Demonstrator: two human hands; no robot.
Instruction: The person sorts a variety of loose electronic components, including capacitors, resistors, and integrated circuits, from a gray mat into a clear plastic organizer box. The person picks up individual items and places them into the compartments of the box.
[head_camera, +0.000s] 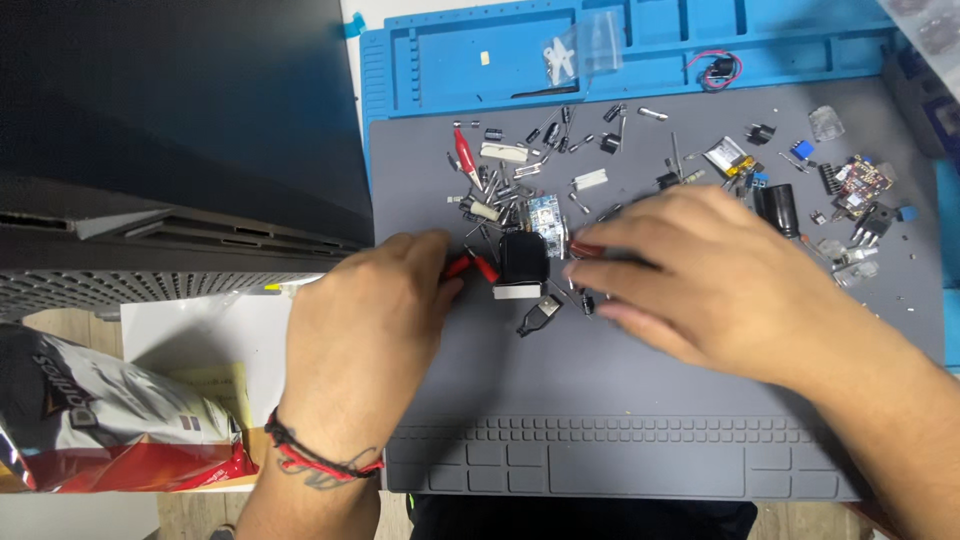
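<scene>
My left hand (365, 320) rests at the left edge of the grey work mat (640, 400), its fingertips pinched on a small red clip (470, 266). My right hand (690, 275) lies palm down on the mat, fingers spread toward a red part (585, 249) at its fingertips; I cannot tell whether it holds it. Between the two hands sits a black boxy component (523, 258) with a white base. A small blue circuit board (547, 213) lies just behind it, and a black plug (538, 313) lies in front.
Several small electronic parts are scattered over the mat's far half: capacitors, resistors, a red-handled clip (465, 152), a black cylinder (778, 205). A blue tray mat (450, 60) lies behind. A dark case (170, 140) stands left, a snack bag (110, 420) lower left.
</scene>
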